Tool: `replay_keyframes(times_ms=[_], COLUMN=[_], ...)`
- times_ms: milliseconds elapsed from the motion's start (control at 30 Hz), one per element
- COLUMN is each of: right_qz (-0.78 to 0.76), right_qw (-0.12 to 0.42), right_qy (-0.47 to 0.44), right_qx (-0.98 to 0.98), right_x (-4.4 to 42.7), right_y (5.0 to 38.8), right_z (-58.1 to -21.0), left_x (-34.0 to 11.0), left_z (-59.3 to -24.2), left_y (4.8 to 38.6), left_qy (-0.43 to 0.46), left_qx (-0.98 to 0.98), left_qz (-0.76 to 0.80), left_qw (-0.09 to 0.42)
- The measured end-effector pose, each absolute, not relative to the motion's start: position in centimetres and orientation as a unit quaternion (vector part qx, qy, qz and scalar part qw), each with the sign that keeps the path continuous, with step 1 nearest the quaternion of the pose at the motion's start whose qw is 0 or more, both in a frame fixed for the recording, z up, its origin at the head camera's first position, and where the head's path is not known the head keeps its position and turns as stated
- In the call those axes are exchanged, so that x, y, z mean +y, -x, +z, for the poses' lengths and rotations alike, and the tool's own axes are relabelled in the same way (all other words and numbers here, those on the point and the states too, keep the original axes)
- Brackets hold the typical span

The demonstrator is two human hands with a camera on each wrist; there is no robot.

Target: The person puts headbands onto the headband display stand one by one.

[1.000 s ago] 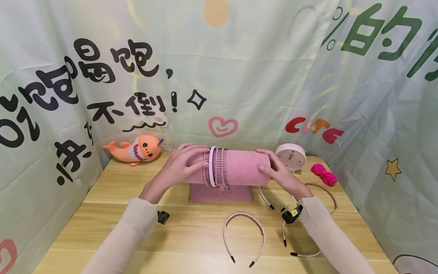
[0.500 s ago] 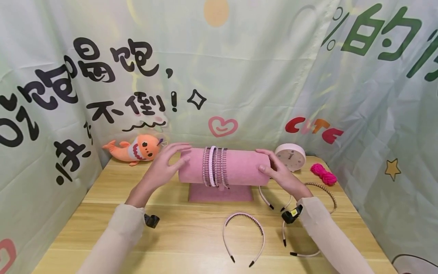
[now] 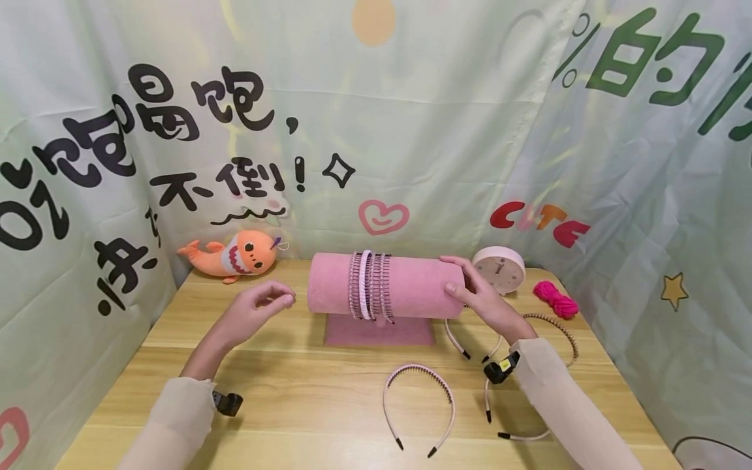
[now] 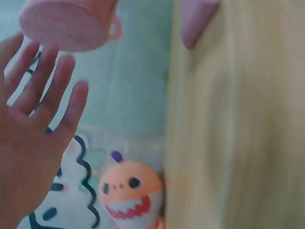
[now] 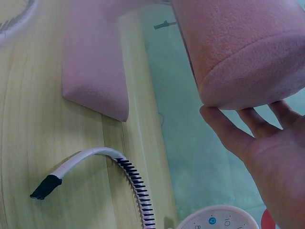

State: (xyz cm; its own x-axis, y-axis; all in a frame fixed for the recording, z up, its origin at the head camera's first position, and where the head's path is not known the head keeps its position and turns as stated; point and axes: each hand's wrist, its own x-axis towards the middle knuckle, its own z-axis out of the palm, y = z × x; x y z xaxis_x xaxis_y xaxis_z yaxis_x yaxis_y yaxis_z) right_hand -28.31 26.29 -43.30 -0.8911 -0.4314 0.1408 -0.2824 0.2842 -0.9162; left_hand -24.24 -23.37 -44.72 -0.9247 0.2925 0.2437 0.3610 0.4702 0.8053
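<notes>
A pink velvety roll [image 3: 420, 287] lies level on a pink base [image 3: 378, 331], with several toothed headbands [image 3: 369, 286] side by side around its left half. My right hand [image 3: 484, 300] holds the roll's right end, thumb in front and fingers behind; in the right wrist view the fingers [image 5: 224, 126] touch the edge of the roll [image 5: 252, 52]. Off the roll's left end hangs my left hand [image 3: 252, 315], holding nothing, fingers loosely bent. In the left wrist view its fingers [image 4: 52, 81] are spread below the roll's end [image 4: 64, 24].
A pale headband [image 3: 418, 367] lies on the table's front middle, with several more [image 3: 572, 339] at the right around my forearm. Behind stand an orange shark toy [image 3: 247, 253] at left and a round clock [image 3: 499, 269] at right, beside bright pink yarn [image 3: 555, 299].
My left hand has let go of the headbands and moved left and down, away from the roll. The right hand has stayed on the right end.
</notes>
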Motion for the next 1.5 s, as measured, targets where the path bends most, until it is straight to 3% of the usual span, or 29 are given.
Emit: replay_keyframes(times_ms=[267,533,800,1233,1500], right_qz=[-0.561,-0.56,-0.558,-0.559,-0.557], right_qw=[0.071,0.073,0.074,0.07,0.068], right_qy=[0.218,0.222,0.22,0.222,0.226], right_qx=[0.796,0.795,0.797,0.796,0.796], right_x=[26.4,26.2,26.3,26.2,26.1], right_y=[28.3,28.3,28.3,28.1,28.2], right_z=[-43.2,-43.3,-43.2,-43.2,-43.2], left_x=[-22.6,-19.8,-15.9,-8.5,-4.9], left_z=[-47.6,-49.7,-50.4,-50.3,-50.6], left_y=[23.6,22.8,22.1,21.6,21.7], left_qy=[0.255,0.294,0.344,0.419,0.425], left_qx=[-0.847,-0.839,-0.828,-0.83,-0.848], left_qz=[-0.462,-0.442,-0.421,-0.349,-0.284], left_qw=[-0.069,-0.122,-0.137,-0.115,-0.136])
